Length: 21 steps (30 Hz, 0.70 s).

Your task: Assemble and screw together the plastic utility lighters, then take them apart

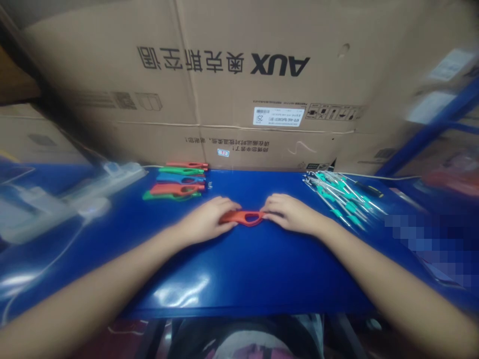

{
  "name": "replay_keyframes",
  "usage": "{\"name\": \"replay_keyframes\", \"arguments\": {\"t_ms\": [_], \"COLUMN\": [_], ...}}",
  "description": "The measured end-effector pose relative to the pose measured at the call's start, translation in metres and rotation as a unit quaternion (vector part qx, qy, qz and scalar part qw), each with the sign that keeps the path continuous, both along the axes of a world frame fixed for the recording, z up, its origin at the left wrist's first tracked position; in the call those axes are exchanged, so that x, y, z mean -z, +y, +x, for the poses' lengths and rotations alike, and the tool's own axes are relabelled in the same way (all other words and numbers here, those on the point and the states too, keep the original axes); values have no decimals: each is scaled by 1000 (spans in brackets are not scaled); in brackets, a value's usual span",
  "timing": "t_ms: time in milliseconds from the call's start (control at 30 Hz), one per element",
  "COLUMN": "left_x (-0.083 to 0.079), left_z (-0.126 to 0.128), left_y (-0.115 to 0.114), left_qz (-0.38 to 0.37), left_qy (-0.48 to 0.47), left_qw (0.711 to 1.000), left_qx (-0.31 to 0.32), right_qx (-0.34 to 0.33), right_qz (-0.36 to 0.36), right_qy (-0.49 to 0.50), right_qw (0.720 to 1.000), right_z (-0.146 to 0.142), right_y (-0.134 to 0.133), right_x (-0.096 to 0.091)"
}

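Above the middle of the blue tabletop I hold an orange-red plastic handle (251, 218) with an oval hole, lying crosswise between my hands. The fingers of my left hand (215, 218) are closed around its left end and hide that part. At the right tip, beside the hole, the thumb and fingers of my right hand (286, 213) are pinched together. Whether a smaller part sits in that pinch is hidden. Similar handles in red, green and blue (179, 180) lie in a row to the left, beyond my left hand.
Thin metal rods with green parts (339, 194) lie in a pile at the right. A white power strip (108, 187) with a cable stands on the left. Along the back of the blue table (239, 279) rises a large cardboard box (232, 99). A blue metal post (434, 127) slants at right.
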<state>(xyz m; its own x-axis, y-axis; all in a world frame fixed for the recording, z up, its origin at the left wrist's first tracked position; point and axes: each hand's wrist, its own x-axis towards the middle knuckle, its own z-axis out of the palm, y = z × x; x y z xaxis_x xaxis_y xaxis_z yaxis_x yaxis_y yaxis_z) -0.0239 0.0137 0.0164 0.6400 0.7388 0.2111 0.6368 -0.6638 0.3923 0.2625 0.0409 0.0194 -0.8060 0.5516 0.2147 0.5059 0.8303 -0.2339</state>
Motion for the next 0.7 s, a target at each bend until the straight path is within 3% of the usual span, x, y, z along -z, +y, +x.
{"name": "replay_keyframes", "arguments": {"t_ms": [700], "left_x": [-1], "left_z": [-2], "left_y": [1], "left_qz": [2], "left_qy": [-9], "left_qw": [1000], "left_qx": [14], "right_qx": [28], "right_qz": [-40], "right_qy": [8], "right_qw": [999], "right_z": [0], "right_y": [-2], "right_x": [-5]}}
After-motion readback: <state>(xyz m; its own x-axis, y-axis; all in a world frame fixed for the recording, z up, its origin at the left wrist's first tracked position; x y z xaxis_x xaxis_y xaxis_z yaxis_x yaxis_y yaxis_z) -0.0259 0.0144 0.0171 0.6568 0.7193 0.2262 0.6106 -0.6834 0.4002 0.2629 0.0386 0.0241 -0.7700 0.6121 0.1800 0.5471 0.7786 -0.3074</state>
